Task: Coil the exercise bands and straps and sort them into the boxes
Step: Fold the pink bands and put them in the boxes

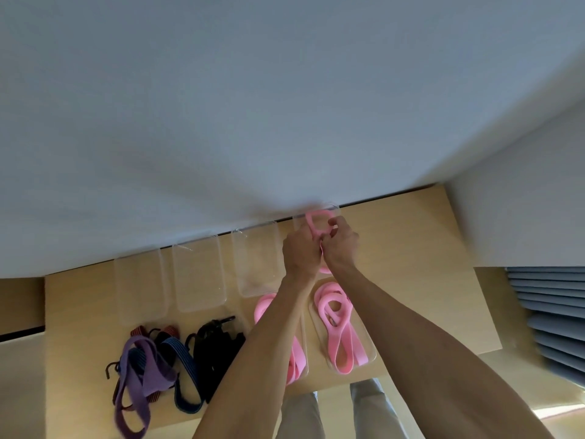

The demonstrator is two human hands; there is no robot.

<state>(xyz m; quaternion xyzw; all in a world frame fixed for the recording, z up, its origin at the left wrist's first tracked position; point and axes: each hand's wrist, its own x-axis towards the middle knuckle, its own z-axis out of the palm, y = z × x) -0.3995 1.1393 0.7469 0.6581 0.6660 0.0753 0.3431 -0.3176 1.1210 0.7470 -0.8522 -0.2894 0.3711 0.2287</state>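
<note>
Head view shows both hands working over the far right box (330,208) against the wall. The left hand (300,248) and right hand (342,240) are pressed close together, fingers curled, pinching a pink band (316,217) whose loop stands up above the knuckles.

That band looks like flat, soft elastic: light, limp, likely to spring open once released, so I judge it best held at the crossing of the coil, where the layers stack, and set down flat.

Two more pink bands already lie in clear boxes nearer the person: one (335,327) in loose loops right of the arms, another (264,307) partly hidden under the left forearm. Three clear boxes (199,274) stand to the left. On the table (427,248), near left, a purple strap (142,375), blue striped cords (180,353) with hooks and a black strap (218,346) lie tangled, unsorted.
</note>
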